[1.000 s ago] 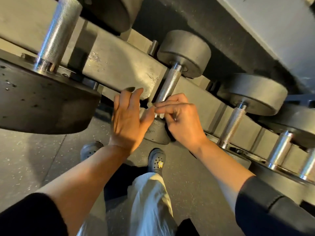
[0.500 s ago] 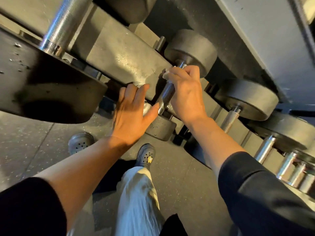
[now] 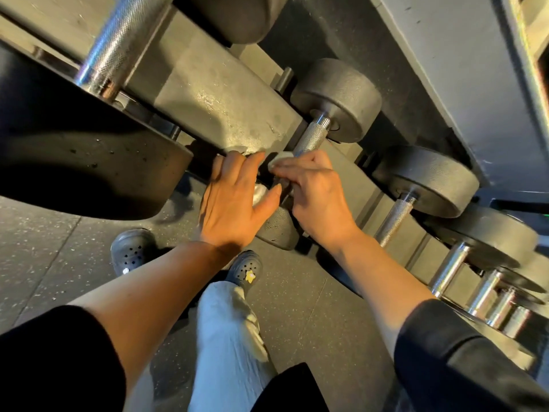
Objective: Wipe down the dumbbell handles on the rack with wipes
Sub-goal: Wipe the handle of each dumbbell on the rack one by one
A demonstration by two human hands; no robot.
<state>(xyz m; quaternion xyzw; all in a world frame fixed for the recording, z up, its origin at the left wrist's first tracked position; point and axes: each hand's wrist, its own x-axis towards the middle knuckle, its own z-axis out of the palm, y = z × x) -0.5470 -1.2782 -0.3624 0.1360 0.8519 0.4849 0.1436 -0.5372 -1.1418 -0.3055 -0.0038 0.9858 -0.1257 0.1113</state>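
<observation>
Nearest the camera, both forearms reach forward and down over the rubber floor [image 3: 341, 307] toward the rack [image 3: 219, 96]. The left hand [image 3: 234, 203] lies flat, fingers straight and spread, braced against the near end of the small dumbbell, apparently to steady it; a pale object under its thumb cannot be identified. Just beside it, the right hand [image 3: 318, 197] is curled round the lower part of the knurled handle [image 3: 312, 139], pinching a white wipe [image 3: 279, 160] against the metal. Beyond, the far weight head [image 3: 341, 96] sits in the rack, with neighbouring dumbbells [image 3: 427, 179] to the right not yet in hand
</observation>
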